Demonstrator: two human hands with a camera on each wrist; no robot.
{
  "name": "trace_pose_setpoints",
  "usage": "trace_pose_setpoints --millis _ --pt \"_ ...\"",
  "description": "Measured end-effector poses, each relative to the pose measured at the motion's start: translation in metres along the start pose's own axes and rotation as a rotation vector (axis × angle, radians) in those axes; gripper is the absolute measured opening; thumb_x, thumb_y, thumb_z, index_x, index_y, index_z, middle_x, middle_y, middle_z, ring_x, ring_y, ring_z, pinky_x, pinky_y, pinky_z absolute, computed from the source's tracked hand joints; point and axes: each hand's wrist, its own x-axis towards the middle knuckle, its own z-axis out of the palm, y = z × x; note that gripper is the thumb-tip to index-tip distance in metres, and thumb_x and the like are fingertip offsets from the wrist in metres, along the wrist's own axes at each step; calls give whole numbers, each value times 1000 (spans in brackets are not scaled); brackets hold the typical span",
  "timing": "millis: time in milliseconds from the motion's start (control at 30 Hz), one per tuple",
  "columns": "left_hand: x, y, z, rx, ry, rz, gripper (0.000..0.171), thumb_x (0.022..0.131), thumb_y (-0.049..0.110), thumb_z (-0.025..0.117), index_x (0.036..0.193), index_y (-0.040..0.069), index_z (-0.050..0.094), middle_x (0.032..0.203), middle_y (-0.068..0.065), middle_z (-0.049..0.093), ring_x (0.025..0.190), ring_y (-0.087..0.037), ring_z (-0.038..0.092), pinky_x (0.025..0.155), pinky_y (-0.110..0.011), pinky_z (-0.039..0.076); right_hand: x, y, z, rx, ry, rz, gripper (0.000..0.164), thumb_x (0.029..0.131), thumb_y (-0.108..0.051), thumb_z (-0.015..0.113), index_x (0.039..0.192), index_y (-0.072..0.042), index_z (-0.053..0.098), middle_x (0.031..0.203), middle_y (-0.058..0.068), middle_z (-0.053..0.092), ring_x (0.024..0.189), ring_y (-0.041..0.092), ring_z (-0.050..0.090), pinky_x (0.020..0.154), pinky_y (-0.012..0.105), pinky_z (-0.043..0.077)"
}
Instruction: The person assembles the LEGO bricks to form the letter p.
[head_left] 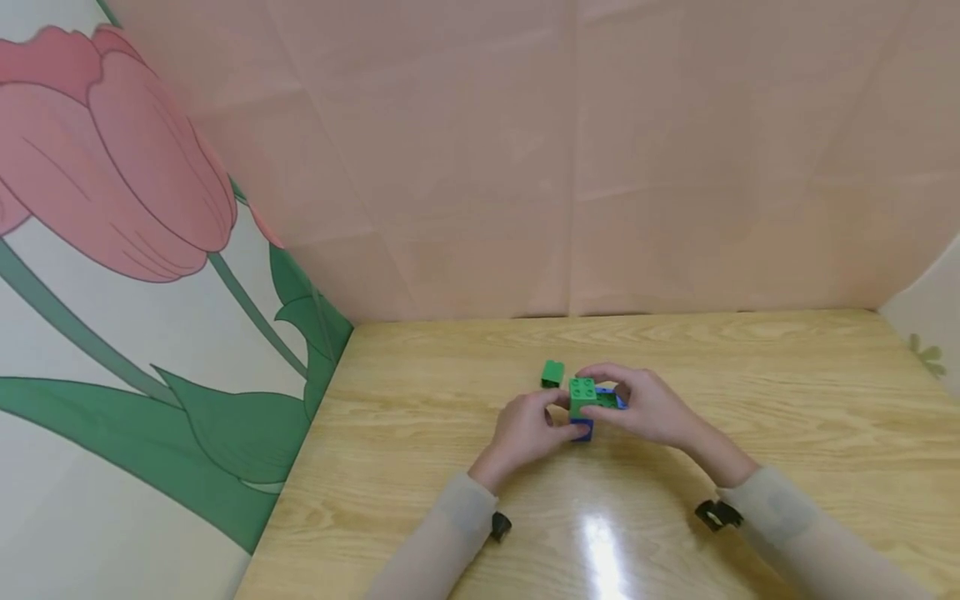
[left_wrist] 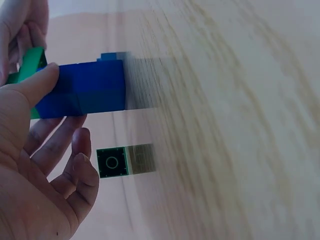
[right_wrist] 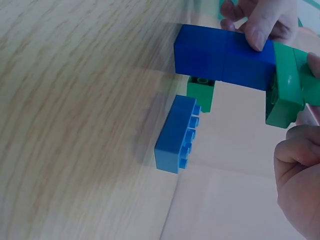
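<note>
A small tower stands on the table: two dark blue bricks point(right_wrist: 225, 55) below, a green brick point(right_wrist: 285, 87) over them that juts out to the right, and another green brick point(head_left: 582, 392) on top. My left hand point(head_left: 525, 429) pinches the upper dark blue part between thumb and fingers; its other fingers curl loosely in the left wrist view. With thumb and fingers, my right hand point(head_left: 651, 407) grips the top green brick from the right. Its grip is partly cut off in the right wrist view.
A loose green brick point(head_left: 552, 372) sits behind the tower, to its left. Right of the tower lies a lighter blue long brick point(right_wrist: 175, 134), mostly hidden by the right hand in the head view. The wooden table point(head_left: 420, 367) meets a pink backdrop point(head_left: 465, 208) at its far edge.
</note>
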Motion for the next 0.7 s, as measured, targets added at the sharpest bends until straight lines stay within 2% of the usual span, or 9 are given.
trace_pose_setpoints --millis 200,267,367,433,500,600,633,700 --pt "-1 1 -2 -1 -2 14 35 90 53 79 116 30 72 102 21 67 52 -6 53 42 -24 40 -1 -4 -5 33 -24 25 49 91 -25 84 135 -16 66 92 2 75 46 3 41 42 25 38" --pt "-2 2 -3 -2 3 20 36 90 53 79 116 30 72 104 19 68 53 -6 54 43 -24 41 -1 -4 -7 58 -23 35 46 93 -24 82 136 -18 66 95 0 76 46 3 40 42 25 38" --pt "-3 3 -5 -6 9 25 37 90 53 78 118 29 72 108 16 70 54 -7 54 44 -25 42 0 -2 -9 89 -16 43 39 98 -21 76 136 -18 66 118 0 73 46 2 38 42 25 38" --pt "-4 4 -6 -10 10 28 37 91 54 78 118 29 72 109 15 70 54 -7 54 44 -25 42 1 -1 -11 111 -12 52 36 101 -19 72 136 -17 66 125 4 71 45 3 38 42 26 37" --pt "-4 4 -7 -14 13 28 38 90 54 77 118 29 72 109 16 70 53 -7 54 44 -25 42 2 1 -12 124 -5 67 33 103 -19 69 136 -17 65 126 5 71 47 6 47 43 26 40" --pt "-4 5 -7 -20 22 36 37 91 54 77 118 28 72 109 15 70 54 -8 53 44 -25 42 5 4 -15 101 19 82 31 105 -22 66 135 -17 66 127 4 70 74 16 67 57 27 51" --pt "-4 6 -8 -22 28 40 37 91 54 77 117 29 72 109 16 70 54 -7 54 44 -25 42 6 6 -16 84 26 86 31 105 -23 65 136 -17 66 128 2 70 88 20 70 65 28 54" --pt "-4 7 -8 -24 40 50 35 91 53 78 116 29 72 109 17 70 56 -7 54 46 -25 44 8 11 -17 55 39 95 31 106 -25 64 136 -17 66 130 0 69 112 28 66 80 30 55"
